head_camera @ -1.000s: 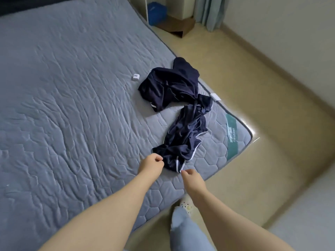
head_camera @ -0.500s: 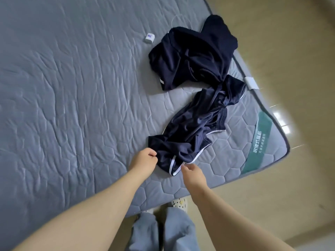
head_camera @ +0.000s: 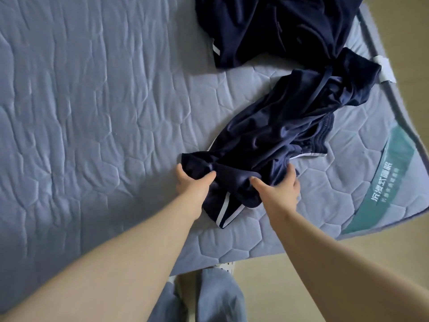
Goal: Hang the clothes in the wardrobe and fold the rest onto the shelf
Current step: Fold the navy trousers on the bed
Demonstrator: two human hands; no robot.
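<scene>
Both grips now sit farther onto the striped garment (head_camera: 274,135) than half a second ago, when they only pinched at its near edge, and the view leans in closer over the bed (head_camera: 92,112). This navy piece with white side stripes lies crumpled on the mattress near its corner, its near end bunched between the hands and its far end trailing toward a second navy garment (head_camera: 278,26) heaped higher up, which it appears to touch. Left grip (head_camera: 192,182) holds the fabric edge with the thumb on top and the fingers tucked round it; right grip (head_camera: 281,184) clutches a fold the same way, thumb over, fingers wrapped round the far side. Judging by this, the step in hand is picking up the first piece to hang or fold it. Next it likely needs lifting clear and shaking out, so its shape can be read, without dragging the other garment along. A green label (head_camera: 383,182) and white tag (head_camera: 385,68) mark the mattress edge, with floor (head_camera: 394,275) beyond.
</scene>
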